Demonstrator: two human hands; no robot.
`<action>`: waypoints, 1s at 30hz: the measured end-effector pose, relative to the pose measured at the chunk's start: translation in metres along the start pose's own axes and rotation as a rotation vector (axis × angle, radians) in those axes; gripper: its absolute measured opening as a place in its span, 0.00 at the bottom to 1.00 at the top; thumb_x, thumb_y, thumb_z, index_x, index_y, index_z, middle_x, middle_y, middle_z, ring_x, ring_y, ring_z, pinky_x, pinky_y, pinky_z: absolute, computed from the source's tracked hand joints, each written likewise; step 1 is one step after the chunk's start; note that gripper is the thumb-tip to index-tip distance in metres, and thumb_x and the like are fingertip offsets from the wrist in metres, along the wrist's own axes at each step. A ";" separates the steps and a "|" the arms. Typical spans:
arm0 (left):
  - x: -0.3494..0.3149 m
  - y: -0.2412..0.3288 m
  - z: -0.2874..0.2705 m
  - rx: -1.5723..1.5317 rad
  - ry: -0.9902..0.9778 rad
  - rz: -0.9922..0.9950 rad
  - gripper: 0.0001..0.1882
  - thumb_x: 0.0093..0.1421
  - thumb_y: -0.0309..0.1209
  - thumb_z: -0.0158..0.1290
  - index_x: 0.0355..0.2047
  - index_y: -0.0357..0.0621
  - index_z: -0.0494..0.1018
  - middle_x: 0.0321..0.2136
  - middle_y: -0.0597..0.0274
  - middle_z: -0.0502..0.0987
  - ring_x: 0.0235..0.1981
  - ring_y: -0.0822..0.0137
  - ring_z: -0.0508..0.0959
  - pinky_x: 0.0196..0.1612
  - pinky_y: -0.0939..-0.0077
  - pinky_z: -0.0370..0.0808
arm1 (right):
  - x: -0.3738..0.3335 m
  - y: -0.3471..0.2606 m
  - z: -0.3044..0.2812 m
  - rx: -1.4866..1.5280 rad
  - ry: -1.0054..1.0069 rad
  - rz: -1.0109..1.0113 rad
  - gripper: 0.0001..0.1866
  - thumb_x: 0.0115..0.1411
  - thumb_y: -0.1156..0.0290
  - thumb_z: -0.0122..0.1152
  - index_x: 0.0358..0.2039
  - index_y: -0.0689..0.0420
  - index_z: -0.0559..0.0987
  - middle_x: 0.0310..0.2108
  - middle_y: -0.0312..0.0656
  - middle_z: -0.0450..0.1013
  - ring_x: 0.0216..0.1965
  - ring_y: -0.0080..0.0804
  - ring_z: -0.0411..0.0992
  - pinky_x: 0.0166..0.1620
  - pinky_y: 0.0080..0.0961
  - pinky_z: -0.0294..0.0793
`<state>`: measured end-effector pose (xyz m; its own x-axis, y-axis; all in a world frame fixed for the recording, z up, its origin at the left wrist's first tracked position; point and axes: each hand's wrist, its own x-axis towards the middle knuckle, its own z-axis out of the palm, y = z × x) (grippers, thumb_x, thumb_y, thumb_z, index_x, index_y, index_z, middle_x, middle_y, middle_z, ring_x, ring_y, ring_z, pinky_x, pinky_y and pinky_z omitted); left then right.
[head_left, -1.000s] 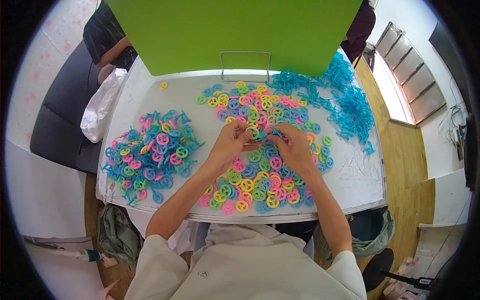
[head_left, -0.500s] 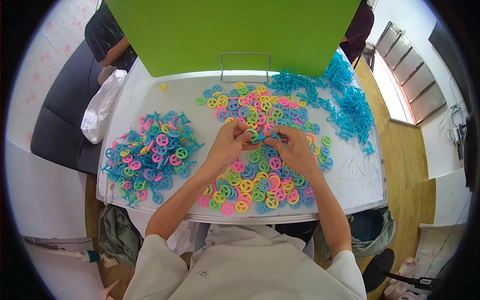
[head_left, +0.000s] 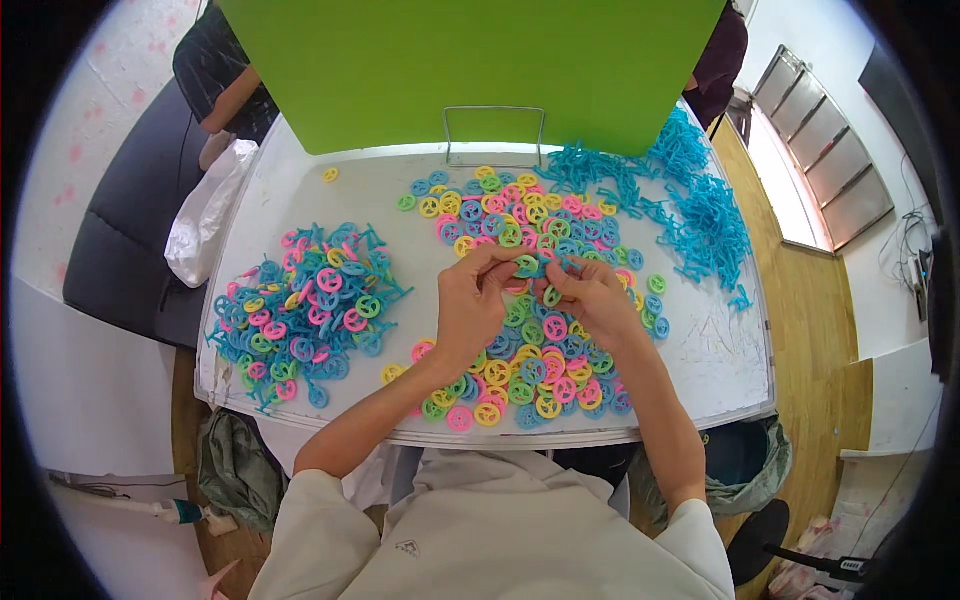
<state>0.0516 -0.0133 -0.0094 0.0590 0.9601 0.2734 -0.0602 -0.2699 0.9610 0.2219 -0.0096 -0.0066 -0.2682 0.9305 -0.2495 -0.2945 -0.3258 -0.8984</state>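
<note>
Above the middle of the white table, my two hands meet with closed fingertips. My left hand (head_left: 472, 305) pinches a green plastic wheel (head_left: 526, 266). Right beside it, my right hand (head_left: 600, 297) grips a small blue plastic stick piece, mostly covered by the fingers. A second green wheel (head_left: 551, 296) shows at the right fingertips; whether it sits on the blue piece I cannot tell. Beneath and around both hands spread loose spoked wheels (head_left: 497, 372) in pink, yellow, green and blue. To the left lies a heap of blue sticks with wheels on them (head_left: 300, 310).
Loose blue stick pieces (head_left: 710, 220) are piled at the far right. A green board (head_left: 470, 70) with a wire stand (head_left: 493, 108) closes off the table's far side. One yellow wheel (head_left: 330, 175) lies alone at far left, near a white bag (head_left: 205, 215). Two people sit beyond.
My hands have shifted slightly right, and the left wrist has turned more upright. A second green wheel now shows at my right fingertips.
</note>
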 end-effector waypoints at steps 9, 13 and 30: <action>-0.002 0.008 0.004 0.045 -0.046 -0.073 0.10 0.64 0.18 0.42 0.42 0.31 0.72 0.42 0.54 0.76 0.38 0.69 0.79 0.41 0.75 0.80 | 0.003 0.014 0.004 -0.390 0.238 -0.324 0.12 0.60 0.65 0.61 0.32 0.62 0.77 0.24 0.32 0.75 0.27 0.17 0.70 0.28 0.16 0.65; -0.001 -0.004 0.005 -0.022 -0.022 -0.044 0.09 0.64 0.19 0.44 0.41 0.33 0.72 0.32 0.60 0.75 0.33 0.73 0.78 0.36 0.79 0.79 | -0.003 0.012 0.010 -0.689 0.398 -0.335 0.12 0.58 0.65 0.63 0.27 0.62 0.77 0.19 0.36 0.72 0.20 0.20 0.65 0.24 0.21 0.62; 0.038 0.037 -0.088 0.833 0.317 0.309 0.07 0.62 0.25 0.45 0.37 0.42 0.72 0.29 0.61 0.74 0.29 0.66 0.72 0.33 0.68 0.67 | -0.005 -0.053 -0.121 -1.355 0.861 -0.677 0.12 0.55 0.66 0.64 0.39 0.56 0.80 0.37 0.45 0.77 0.40 0.38 0.74 0.43 0.31 0.72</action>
<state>-0.0361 0.0194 0.0331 -0.1213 0.7793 0.6149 0.7108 -0.3641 0.6018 0.3500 0.0236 -0.0017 0.2233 0.7937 0.5658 0.8931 0.0660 -0.4451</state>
